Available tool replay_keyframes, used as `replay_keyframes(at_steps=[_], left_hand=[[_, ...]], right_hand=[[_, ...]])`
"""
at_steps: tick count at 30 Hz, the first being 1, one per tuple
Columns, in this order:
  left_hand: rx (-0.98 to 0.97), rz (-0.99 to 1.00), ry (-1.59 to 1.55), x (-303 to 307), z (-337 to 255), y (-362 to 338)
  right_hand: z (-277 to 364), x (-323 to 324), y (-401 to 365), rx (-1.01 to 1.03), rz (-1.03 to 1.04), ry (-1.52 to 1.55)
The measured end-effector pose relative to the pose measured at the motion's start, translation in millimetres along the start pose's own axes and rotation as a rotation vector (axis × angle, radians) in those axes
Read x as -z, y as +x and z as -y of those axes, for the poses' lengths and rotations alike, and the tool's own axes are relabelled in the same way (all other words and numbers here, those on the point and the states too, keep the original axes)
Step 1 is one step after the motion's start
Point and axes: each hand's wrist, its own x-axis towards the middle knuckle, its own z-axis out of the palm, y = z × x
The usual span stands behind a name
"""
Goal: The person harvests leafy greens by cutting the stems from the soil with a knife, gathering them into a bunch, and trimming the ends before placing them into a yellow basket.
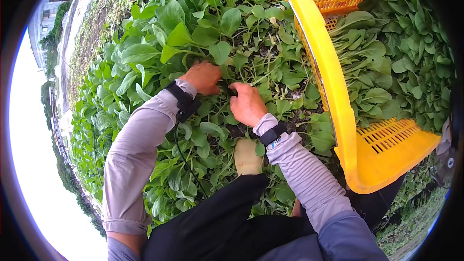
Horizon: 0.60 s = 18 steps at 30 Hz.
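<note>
Knee [227,212] below right hand [247,104] near crate rim [325,75]

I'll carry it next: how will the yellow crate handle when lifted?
The crate looks stiff, its slatted plastic walls holding shape. Probably light: only leaves fill it partly. Loose-piled, they may slide if tipped.

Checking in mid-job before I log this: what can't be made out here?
Head view only.
- left hand: fingertips buried among the leafy plants; grip unclear.
- right hand: fingers curl away from the camera; any held thing hidden.
- yellow crate: far end cut off by the frame edge; floor partly covered by cut greens.
</note>
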Motion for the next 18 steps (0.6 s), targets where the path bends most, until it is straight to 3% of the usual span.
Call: replay_keyframes(at_steps=[3,5,6,8,15,17,18], left_hand=[[-0.012,0.088,-0.044,3.0,-2.0,-1.9],[-0.079,-0.175,0.103,-19.5,6.3,3.3],[-0.08,-0.171,0.103,-15.4,1.7,2.4],[0.084,0.073,0.003,-5.8,-9.0,3.0],[0.084,0.055,0.006,-16.0,-5.6,7.3],[-0.032,-0.163,0.023,-27.5,1.5,5.0],[-0.038,-0.158,0.026,-32.1,6.1,6.0]], right_hand=[[7.6,-2.3,-5.9,-0.062,0.0,0.032],[11.9,-1.4,-9.9,-0.036,-0.008,0.015],[10.8,-3.5,-10.5,-0.039,-0.006,0.017],[8.7,-7.7,-10.8,-0.032,-0.008,0.033],[7.8,-13.8,-9.2,-0.01,-0.045,0.01],[5.2,-20.6,-2.7,-0.048,0.027,-0.022],[5.3,-19.3,-2.5,-0.054,0.023,-0.018]])
